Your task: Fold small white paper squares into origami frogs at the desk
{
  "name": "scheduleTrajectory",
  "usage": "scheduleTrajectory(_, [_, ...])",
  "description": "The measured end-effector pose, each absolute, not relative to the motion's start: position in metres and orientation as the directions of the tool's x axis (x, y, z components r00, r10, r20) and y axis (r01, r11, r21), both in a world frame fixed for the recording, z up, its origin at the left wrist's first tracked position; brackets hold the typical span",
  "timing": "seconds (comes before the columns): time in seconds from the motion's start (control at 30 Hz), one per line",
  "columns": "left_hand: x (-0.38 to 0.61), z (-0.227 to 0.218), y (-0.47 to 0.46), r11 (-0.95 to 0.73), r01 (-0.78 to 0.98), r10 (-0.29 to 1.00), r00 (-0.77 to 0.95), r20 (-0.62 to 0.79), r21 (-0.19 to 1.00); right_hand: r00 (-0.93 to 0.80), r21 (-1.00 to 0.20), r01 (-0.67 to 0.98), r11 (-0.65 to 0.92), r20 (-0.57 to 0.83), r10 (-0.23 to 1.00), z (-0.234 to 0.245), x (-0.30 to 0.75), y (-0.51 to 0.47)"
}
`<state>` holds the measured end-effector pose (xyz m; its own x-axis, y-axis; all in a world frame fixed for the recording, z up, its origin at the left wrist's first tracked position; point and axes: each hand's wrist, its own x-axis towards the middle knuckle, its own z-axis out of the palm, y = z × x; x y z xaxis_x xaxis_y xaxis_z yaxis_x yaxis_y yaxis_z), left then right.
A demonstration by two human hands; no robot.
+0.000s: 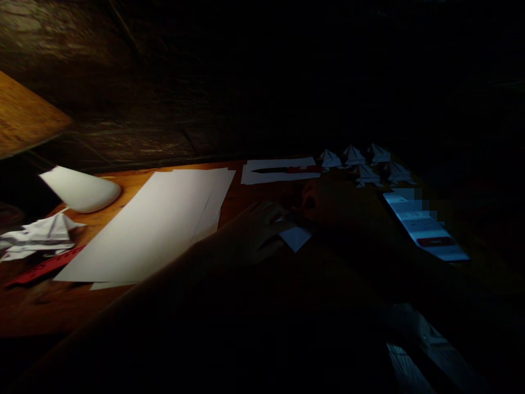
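Observation:
The scene is very dark. My left hand (256, 232) lies on a small folded white paper (296, 237) on the wooden table (135, 178), fingers pressed down on it. My right hand (328, 202) is closed in a pinch at the far side of the same paper. Most of the paper is hidden under both hands; only a white corner shows.
Large white sheets (151, 224) lie to the left. A white lamp (80, 189), crumpled folded paper (41, 235) and a red ruler (45, 267) are at the far left. A sheet with a knife (281, 170), several folded paper figures (361, 161) and a lit phone (426, 227) sit to the right.

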<state>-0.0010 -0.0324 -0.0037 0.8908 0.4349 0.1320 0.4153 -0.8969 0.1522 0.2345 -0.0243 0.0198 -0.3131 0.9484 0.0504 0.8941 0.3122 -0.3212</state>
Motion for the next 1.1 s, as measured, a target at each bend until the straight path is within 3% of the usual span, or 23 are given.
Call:
scheduleTrajectory(0.2, [0.0008, -0.0014, -0.0327, -0.888, 0.426, 0.448, 0.887, 0.114, 0.176, -0.244, -0.336, 0.917, 0.213, -0.051, 0.968, 0.0321, 0.2313, -0.0307])
scheduleTrajectory(0.3, [0.0008, -0.0026, -0.0325, -0.892, 0.415, 0.439, 0.890, 0.125, 0.178, -0.291, -0.362, 0.893, 0.267, -0.012, 0.957, 0.0271, 0.2325, -0.0285])
scheduleTrajectory(0.8, [0.0001, -0.0045, -0.0307, -0.897, 0.411, 0.434, 0.888, 0.152, 0.161, -0.363, -0.248, 0.902, 0.354, 0.012, 0.932, 0.0292, 0.2351, -0.0233])
scheduleTrajectory(1.1, [0.0002, -0.0064, -0.0293, -0.900, 0.413, 0.432, 0.889, 0.150, 0.142, -0.373, -0.278, 0.887, 0.368, 0.036, 0.927, 0.0275, 0.2363, -0.0248])
